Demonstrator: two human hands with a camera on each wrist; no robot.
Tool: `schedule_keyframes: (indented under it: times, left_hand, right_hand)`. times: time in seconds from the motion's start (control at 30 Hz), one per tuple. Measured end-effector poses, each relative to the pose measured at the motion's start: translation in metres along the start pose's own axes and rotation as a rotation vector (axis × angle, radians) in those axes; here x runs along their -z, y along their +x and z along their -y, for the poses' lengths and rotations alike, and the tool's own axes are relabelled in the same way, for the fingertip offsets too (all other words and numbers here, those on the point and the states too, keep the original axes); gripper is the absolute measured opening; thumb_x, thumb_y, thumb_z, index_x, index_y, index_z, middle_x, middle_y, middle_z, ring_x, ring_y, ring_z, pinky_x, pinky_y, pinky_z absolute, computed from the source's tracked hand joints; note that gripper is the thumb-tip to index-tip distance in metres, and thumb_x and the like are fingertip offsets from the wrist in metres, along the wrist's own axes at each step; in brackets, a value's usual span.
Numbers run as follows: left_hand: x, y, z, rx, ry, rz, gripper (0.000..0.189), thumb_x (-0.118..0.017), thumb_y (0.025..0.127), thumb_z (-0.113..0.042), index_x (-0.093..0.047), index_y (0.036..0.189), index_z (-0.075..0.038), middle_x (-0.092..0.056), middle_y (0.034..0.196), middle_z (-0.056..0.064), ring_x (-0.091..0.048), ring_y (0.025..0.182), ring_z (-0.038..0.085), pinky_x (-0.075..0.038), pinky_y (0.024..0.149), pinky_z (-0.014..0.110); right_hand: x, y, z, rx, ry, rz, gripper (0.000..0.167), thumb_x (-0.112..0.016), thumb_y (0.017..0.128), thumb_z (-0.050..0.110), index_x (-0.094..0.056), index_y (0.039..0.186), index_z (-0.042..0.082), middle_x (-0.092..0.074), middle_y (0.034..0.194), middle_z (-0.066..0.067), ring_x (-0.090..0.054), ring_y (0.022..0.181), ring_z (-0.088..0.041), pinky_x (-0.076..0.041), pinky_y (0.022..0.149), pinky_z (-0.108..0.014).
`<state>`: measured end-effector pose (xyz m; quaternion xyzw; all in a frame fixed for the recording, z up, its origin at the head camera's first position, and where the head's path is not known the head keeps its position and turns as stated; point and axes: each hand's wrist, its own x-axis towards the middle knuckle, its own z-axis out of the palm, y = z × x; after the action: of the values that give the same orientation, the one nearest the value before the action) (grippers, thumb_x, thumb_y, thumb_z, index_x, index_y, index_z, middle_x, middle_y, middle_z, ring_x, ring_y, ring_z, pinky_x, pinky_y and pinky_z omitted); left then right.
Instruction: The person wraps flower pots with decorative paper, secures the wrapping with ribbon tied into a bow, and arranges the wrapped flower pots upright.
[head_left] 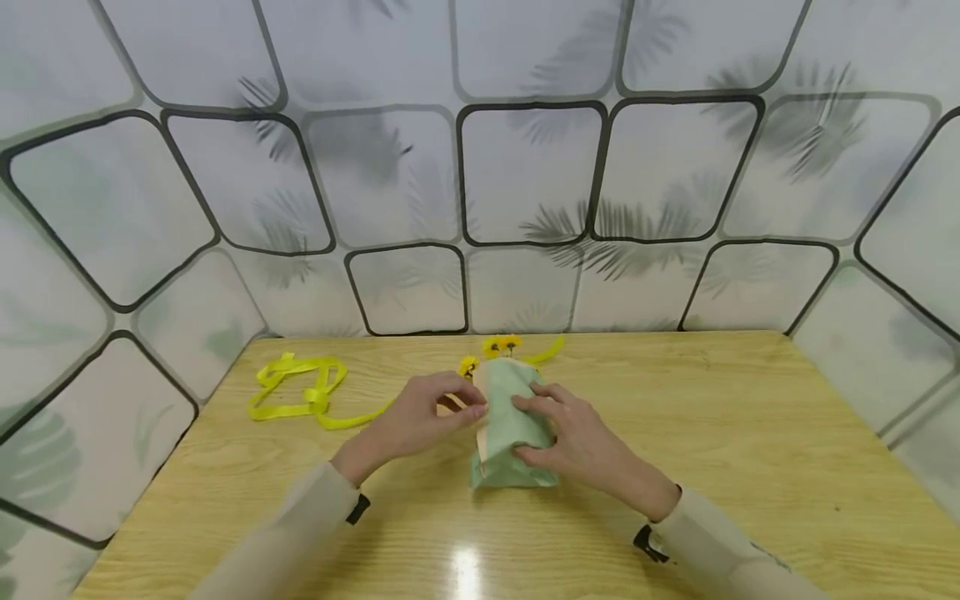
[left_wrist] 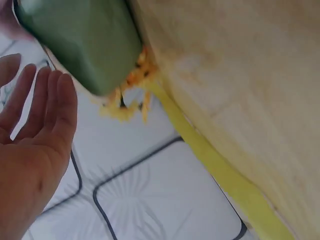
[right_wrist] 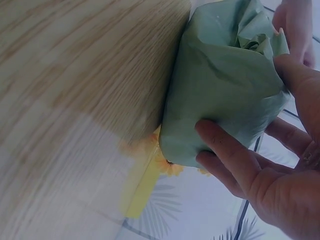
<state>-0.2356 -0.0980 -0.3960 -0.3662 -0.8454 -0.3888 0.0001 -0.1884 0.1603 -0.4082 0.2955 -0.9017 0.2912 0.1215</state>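
A small bouquet wrapped in pale green paper [head_left: 513,417] lies on the table in the head view, its yellow flowers [head_left: 501,344] peeking out at the far end. My right hand [head_left: 577,433] holds the wrap from the right, thumb near the gathered lower end and fingers spread over the paper [right_wrist: 225,85]. On the other side, my left hand [head_left: 423,412] is at the paper's pale edge, thumb and forefinger close to it. In the left wrist view its fingers [left_wrist: 65,100] look nearly straight; whether they touch the paper, I cannot tell.
A long yellow ribbon [head_left: 318,400] lies in loops at the left of the wooden table [head_left: 750,433] and runs toward the bouquet. Another ribbon end [head_left: 547,352] shows behind the flowers. A patterned cloth wall [head_left: 532,175] stands along the table's back edge.
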Motion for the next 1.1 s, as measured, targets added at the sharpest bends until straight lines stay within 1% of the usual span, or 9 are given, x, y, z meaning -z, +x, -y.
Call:
schedule_keyframes:
  times: [0.13,0.3,0.4,0.5,0.53,0.63,0.77,0.97,1.1]
  left_hand:
    - [-0.016,-0.014,-0.01,-0.188,0.06,-0.022,0.025,-0.073,0.097,-0.029,-0.073,0.117,-0.015,-0.068,0.117,-0.001,-0.067,0.105,0.013,-0.06,0.088,0.036]
    - [-0.027,-0.016,-0.017,-0.292,0.157,-0.051,0.028,-0.08,0.091,-0.024,-0.073,0.114,-0.01,-0.066,0.119,0.002,-0.064,0.109,0.014,-0.058,0.091,0.03]
    - [-0.028,-0.015,-0.023,-0.311,0.243,-0.054,0.024,-0.08,0.091,-0.022,-0.074,0.11,-0.009,-0.067,0.12,0.002,-0.062,0.111,0.016,-0.057,0.092,0.028]
    - [-0.029,-0.014,-0.027,-0.321,0.297,-0.037,0.02,-0.078,0.093,-0.021,-0.072,0.108,-0.009,-0.068,0.121,0.002,-0.062,0.112,0.015,-0.056,0.094,0.024]
    - [-0.029,-0.013,-0.028,-0.327,0.309,-0.034,0.019,-0.078,0.093,-0.02,-0.071,0.107,-0.009,-0.068,0.121,0.002,-0.063,0.111,0.014,-0.055,0.093,0.022]
    - [-0.032,-0.013,-0.027,-0.339,0.336,-0.043,0.018,-0.078,0.092,-0.016,-0.068,0.105,-0.009,-0.066,0.118,0.003,-0.064,0.105,0.012,-0.055,0.089,0.017]
    - [-0.037,-0.014,-0.029,-0.318,0.393,-0.058,0.023,-0.078,0.09,-0.013,-0.066,0.109,-0.012,-0.062,0.113,0.001,-0.06,0.098,0.01,-0.053,0.082,0.016]
    - [-0.037,-0.017,-0.035,-0.261,0.44,-0.04,0.03,-0.078,0.09,-0.014,-0.07,0.119,-0.017,-0.058,0.108,-0.001,-0.053,0.089,0.007,-0.049,0.073,0.014]
    - [-0.037,-0.017,-0.038,-0.269,0.486,-0.054,0.026,-0.082,0.09,-0.023,-0.072,0.112,-0.016,-0.061,0.116,0.0,-0.059,0.1,0.012,-0.055,0.079,0.016]
  right_hand:
    - [0.001,0.001,0.0,0.011,-0.013,-0.001,0.06,-0.089,0.08,0.024,-0.068,0.132,0.002,-0.062,0.129,-0.025,-0.068,0.112,-0.04,-0.063,0.081,-0.039]
    - [0.003,0.0,-0.001,-0.018,-0.004,0.009,0.059,-0.089,0.081,0.023,-0.067,0.133,0.002,-0.062,0.13,-0.024,-0.067,0.114,-0.04,-0.062,0.081,-0.038]
    - [0.003,-0.002,-0.002,-0.035,0.011,0.021,0.06,-0.088,0.082,0.023,-0.066,0.134,0.003,-0.061,0.132,-0.023,-0.068,0.112,-0.036,-0.061,0.079,-0.034]
    - [0.005,-0.003,-0.004,-0.048,0.052,0.04,0.061,-0.087,0.084,0.024,-0.064,0.137,0.002,-0.059,0.136,-0.025,-0.07,0.093,-0.025,-0.058,0.071,-0.025]
    - [0.006,-0.003,-0.005,-0.05,0.067,0.049,0.062,-0.086,0.084,0.024,-0.064,0.137,0.002,-0.058,0.137,-0.026,-0.07,0.092,-0.023,-0.056,0.068,-0.023]
    - [0.009,-0.005,-0.008,-0.052,0.122,0.093,0.066,-0.086,0.085,0.024,-0.06,0.142,0.003,-0.053,0.143,-0.029,-0.07,0.099,-0.029,-0.057,0.069,-0.021]
    - [0.014,-0.008,-0.014,-0.034,0.185,0.172,0.071,-0.083,0.088,0.025,-0.053,0.148,0.004,-0.045,0.151,-0.032,-0.058,0.127,-0.048,-0.063,0.08,-0.031]
    - [0.02,-0.011,-0.023,-0.054,0.382,0.295,0.073,-0.077,0.094,0.025,-0.042,0.156,0.006,-0.025,0.163,-0.032,-0.045,0.14,-0.05,-0.061,0.089,-0.035]
    - [0.021,-0.012,-0.028,-0.064,0.482,0.334,0.075,-0.077,0.094,0.023,-0.04,0.157,0.007,-0.02,0.166,-0.028,-0.04,0.144,-0.047,-0.059,0.095,-0.036]
